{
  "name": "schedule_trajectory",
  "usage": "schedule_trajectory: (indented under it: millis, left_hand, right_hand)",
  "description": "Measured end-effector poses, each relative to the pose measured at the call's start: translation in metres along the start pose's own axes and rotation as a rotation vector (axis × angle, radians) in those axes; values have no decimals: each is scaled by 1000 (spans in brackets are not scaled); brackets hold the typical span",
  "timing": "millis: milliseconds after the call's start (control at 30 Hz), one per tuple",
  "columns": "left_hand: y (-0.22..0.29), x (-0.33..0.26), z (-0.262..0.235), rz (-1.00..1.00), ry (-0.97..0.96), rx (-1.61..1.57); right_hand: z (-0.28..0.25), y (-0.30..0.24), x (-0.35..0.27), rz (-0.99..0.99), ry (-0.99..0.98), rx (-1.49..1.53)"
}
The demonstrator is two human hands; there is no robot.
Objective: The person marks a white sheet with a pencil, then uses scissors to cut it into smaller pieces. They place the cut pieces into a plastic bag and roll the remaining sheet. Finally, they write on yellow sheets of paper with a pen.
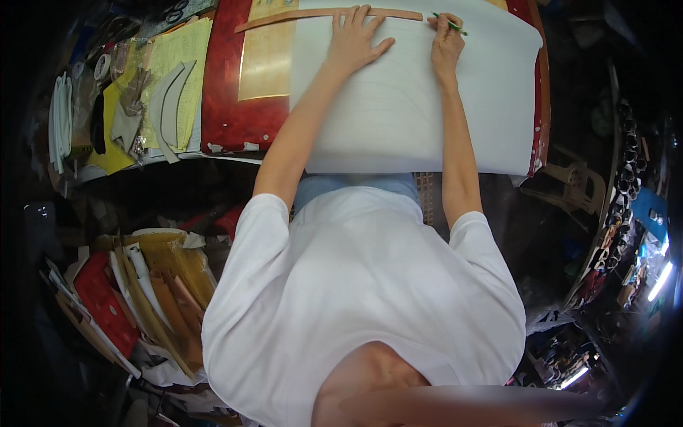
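A large white sheet [377, 114] covers much of the red tabletop and carries faint curved lines. Across its far part lies a long, narrow brown strip [306, 14], which looks like a wooden ruler. My left hand [356, 41] rests on the strip and the sheet with its fingers spread. Near the strip's right end, my right hand [445, 51] is closed around a slim green pen [455, 27]. Whether it is a pen or a pencil is hard to make out. The side of that hand is on the sheet.
Left of the sheet is a gold-coloured panel [267, 64] on the red table [235, 117]. Farther left sit yellow papers [188, 50], grey curved pieces [169, 107] and scissors [176, 13]. Rolls and folders [156, 285] stand low at left. A beige plastic chair [576, 185] is at right.
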State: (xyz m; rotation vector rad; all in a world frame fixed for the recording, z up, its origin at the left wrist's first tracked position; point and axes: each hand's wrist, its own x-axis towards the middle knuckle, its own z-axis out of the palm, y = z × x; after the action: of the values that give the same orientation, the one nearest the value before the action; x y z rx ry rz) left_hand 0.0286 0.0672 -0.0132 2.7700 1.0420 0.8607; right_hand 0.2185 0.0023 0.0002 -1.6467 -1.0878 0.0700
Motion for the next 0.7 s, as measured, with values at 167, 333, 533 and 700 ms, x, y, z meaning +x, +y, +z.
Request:
schedule_trajectory:
  millis: [167, 333, 533, 700]
  left_hand:
    - [-5, 3, 2, 26, 7, -11]
    - [-4, 1, 4, 22, 45, -49]
    - [-2, -1, 5, -13, 52, 7]
    - [-2, -2, 8, -26, 36, -14]
  right_hand:
    - [3, 2, 0, 19, -75, -23]
    - [-1, -4, -2, 32, -94, -104]
    - [-1, -18, -4, 42, -122, -138]
    - [-4, -20, -3, 75, -156, -166]
